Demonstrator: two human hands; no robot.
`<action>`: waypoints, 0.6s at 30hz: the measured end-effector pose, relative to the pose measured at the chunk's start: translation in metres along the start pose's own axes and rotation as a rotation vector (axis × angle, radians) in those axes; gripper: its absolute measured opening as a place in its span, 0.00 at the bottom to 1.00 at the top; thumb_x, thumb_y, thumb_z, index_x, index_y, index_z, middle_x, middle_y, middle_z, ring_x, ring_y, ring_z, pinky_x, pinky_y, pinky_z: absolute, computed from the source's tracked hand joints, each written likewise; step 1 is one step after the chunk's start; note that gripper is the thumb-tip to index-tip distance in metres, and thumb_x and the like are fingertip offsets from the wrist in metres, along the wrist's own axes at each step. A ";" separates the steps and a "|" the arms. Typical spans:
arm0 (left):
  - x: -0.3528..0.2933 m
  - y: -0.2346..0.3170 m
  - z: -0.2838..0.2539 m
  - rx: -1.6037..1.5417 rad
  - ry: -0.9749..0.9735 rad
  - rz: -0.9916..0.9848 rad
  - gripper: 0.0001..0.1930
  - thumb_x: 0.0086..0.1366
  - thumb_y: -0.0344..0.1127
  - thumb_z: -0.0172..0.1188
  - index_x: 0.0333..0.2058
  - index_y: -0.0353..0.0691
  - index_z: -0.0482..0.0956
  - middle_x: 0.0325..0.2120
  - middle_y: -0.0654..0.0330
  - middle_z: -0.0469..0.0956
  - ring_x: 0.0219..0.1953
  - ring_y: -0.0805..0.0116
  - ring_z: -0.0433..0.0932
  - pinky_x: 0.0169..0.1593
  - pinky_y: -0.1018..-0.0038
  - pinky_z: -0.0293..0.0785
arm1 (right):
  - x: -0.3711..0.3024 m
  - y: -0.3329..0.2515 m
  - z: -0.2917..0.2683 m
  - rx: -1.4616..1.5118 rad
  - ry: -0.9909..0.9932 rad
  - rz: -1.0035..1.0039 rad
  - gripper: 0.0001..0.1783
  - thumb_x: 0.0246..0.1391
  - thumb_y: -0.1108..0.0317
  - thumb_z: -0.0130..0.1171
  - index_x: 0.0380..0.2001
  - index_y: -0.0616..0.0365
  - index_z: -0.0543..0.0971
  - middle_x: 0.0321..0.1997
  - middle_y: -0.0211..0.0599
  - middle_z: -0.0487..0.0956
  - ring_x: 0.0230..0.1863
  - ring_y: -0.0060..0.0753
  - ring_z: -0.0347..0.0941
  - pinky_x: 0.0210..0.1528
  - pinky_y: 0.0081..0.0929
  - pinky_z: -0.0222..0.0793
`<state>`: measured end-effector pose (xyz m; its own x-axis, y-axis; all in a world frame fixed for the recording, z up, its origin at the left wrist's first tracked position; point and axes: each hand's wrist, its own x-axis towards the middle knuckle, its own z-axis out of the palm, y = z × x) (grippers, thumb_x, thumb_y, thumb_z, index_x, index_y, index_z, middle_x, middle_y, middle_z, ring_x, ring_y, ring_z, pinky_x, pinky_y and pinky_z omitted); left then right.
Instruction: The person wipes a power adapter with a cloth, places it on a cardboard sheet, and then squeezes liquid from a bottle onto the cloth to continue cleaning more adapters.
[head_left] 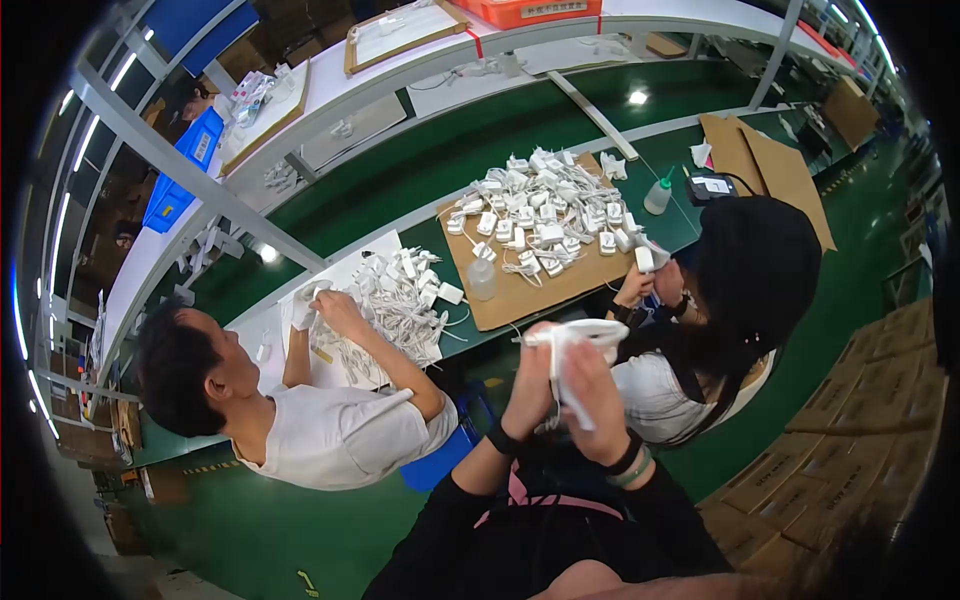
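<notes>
Both my hands are raised in front of me, close together and partly smeared by motion. My left hand [532, 385] is closed on a white power adapter [557, 352], whose looped white cable [600, 330] sticks out to the right. Against the same adapter lies my right hand [592, 395], with a white piece, perhaps cloth, at its palm; its exact grip is blurred. Beyond my hands, a heap of white adapters with cables [545, 215] covers a brown cardboard sheet [490, 318] on the green table.
A co-worker at left [300, 425] handles white cloth beside another adapter pile [400, 290]. At right a co-worker in a black cap [755, 270] holds an adapter. A clear bottle [481, 280], a green-tipped bottle [658, 195] and stacked cartons [830, 440] stand around.
</notes>
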<state>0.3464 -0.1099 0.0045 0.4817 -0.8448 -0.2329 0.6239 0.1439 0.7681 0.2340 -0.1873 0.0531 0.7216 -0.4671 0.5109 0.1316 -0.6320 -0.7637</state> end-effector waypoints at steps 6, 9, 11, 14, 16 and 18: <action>-0.038 -0.010 0.015 0.417 0.132 0.416 0.21 0.71 0.41 0.38 0.57 0.38 0.54 0.48 0.55 0.66 0.48 0.67 0.69 0.52 0.72 0.67 | -0.005 -0.013 0.011 -0.106 -0.191 -0.128 0.30 0.47 0.72 0.53 0.56 0.64 0.66 0.63 0.49 0.62 0.66 0.57 0.53 0.66 0.44 0.48; -0.050 -0.022 0.013 0.365 0.139 0.368 0.21 0.70 0.40 0.40 0.58 0.37 0.54 0.50 0.56 0.65 0.50 0.68 0.68 0.54 0.73 0.66 | -0.009 -0.013 0.016 -0.035 -0.179 -0.137 0.29 0.47 0.73 0.51 0.56 0.64 0.66 0.63 0.49 0.62 0.67 0.55 0.53 0.66 0.44 0.48; -0.058 -0.032 0.013 0.385 0.113 0.380 0.22 0.71 0.42 0.40 0.58 0.39 0.54 0.49 0.57 0.66 0.48 0.69 0.69 0.52 0.73 0.67 | -0.009 -0.019 0.017 -0.014 -0.192 -0.126 0.29 0.48 0.72 0.51 0.56 0.64 0.66 0.63 0.49 0.62 0.66 0.55 0.53 0.66 0.44 0.48; -0.060 -0.032 -0.002 0.407 0.152 0.413 0.20 0.71 0.40 0.36 0.58 0.40 0.54 0.50 0.54 0.66 0.50 0.67 0.68 0.52 0.73 0.67 | -0.016 -0.025 0.019 0.015 -0.210 -0.093 0.28 0.50 0.71 0.49 0.57 0.64 0.65 0.63 0.49 0.62 0.66 0.55 0.53 0.66 0.43 0.48; -0.061 -0.033 0.001 0.419 0.160 0.425 0.20 0.72 0.39 0.33 0.58 0.40 0.55 0.50 0.53 0.65 0.51 0.65 0.68 0.52 0.72 0.66 | -0.031 -0.024 0.020 0.006 -0.228 -0.147 0.29 0.50 0.70 0.50 0.57 0.64 0.65 0.63 0.50 0.62 0.66 0.55 0.54 0.66 0.42 0.48; -0.069 -0.041 0.023 0.251 0.222 0.376 0.18 0.72 0.41 0.34 0.57 0.42 0.57 0.47 0.53 0.67 0.47 0.66 0.70 0.49 0.73 0.69 | -0.035 -0.018 0.019 0.004 -0.238 -0.170 0.29 0.50 0.69 0.50 0.58 0.64 0.65 0.63 0.50 0.62 0.66 0.54 0.54 0.66 0.42 0.48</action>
<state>0.2733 -0.0695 0.0024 0.7811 -0.6243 -0.0127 0.2279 0.2660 0.9366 0.2195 -0.1476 0.0416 0.8280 -0.1963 0.5252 0.2667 -0.6861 -0.6769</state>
